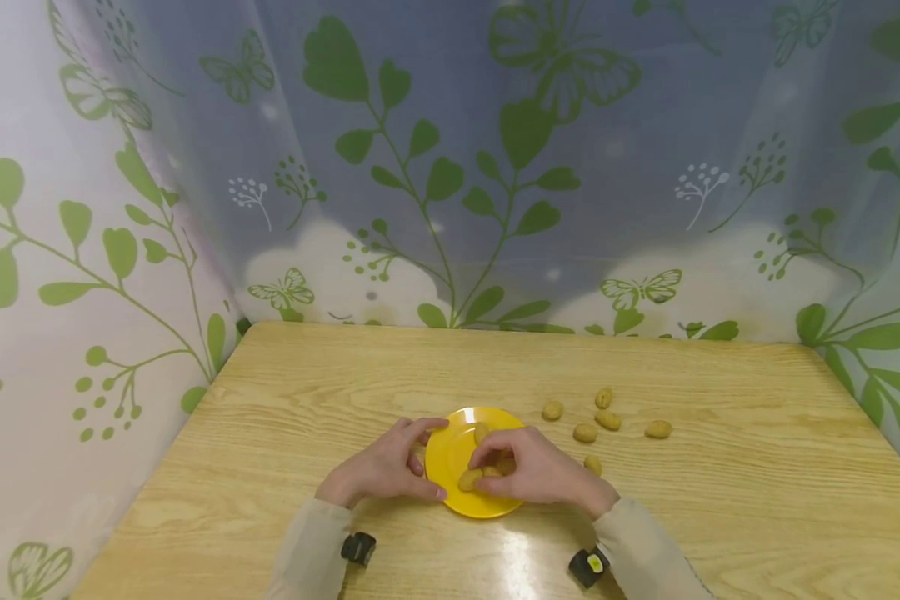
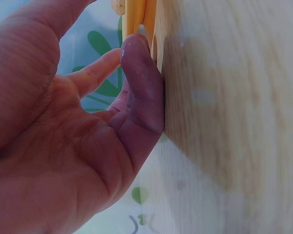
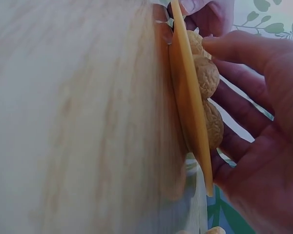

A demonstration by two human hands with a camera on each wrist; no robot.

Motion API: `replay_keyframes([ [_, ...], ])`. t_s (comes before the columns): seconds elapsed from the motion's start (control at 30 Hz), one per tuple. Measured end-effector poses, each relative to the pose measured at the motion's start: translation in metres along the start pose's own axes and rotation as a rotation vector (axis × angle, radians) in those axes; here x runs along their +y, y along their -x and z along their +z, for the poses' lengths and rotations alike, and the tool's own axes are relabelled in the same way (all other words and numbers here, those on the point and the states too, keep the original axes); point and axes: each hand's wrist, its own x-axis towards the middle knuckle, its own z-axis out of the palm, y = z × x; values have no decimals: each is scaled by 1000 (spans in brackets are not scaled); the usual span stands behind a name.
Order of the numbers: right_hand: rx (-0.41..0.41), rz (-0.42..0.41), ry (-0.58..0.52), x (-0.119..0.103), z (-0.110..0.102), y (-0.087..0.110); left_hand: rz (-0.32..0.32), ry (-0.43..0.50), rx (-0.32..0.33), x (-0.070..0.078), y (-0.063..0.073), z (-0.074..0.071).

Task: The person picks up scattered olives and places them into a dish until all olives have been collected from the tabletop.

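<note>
A yellow plate [image 1: 444, 457] lies on the table with several walnuts on it. My left hand [image 1: 386, 465] holds its left rim, the thumb on the near side and the index finger on the far side. Above the plate, my right hand [image 1: 536, 468] pinches a walnut [image 1: 470, 480] at its left part between thumb and fingertips. More walnuts [image 3: 207, 76] sit on the plate beneath that palm, partly hidden from the head view. In the left wrist view, a curled finger [image 2: 141, 80] of the left hand touches the plate's edge [image 2: 135, 17].
Right of the plate, several loose walnuts [image 1: 585, 432] lie scattered on the wooden table [image 1: 307, 375], one of them close to the right wrist. A curtain [image 1: 435, 208] with leaf and butterfly prints hangs behind the table and along its sides.
</note>
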Motion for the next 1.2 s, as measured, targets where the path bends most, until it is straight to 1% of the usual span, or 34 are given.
replay_keyframes([
  [0.2,36,-4,4,1,-2,3,-6,-1,-1,0,-1,1],
  [0.47,89,15,-1,-2,-7,9,-20,1,1,1,-1,1],
  [0.67,140,-28,17,-3,-14,18,-27,10,-2,2,0,1],
  [0.87,174,-73,33,-1,-21,27,-31,2,-6,-1,0,1],
  [1.03,200,-71,30,1,-26,33,-33,3,-8,-4,-1,1],
  [1.2,230,-72,35,5,-30,40,-33,14,-10,-3,-2,1],
])
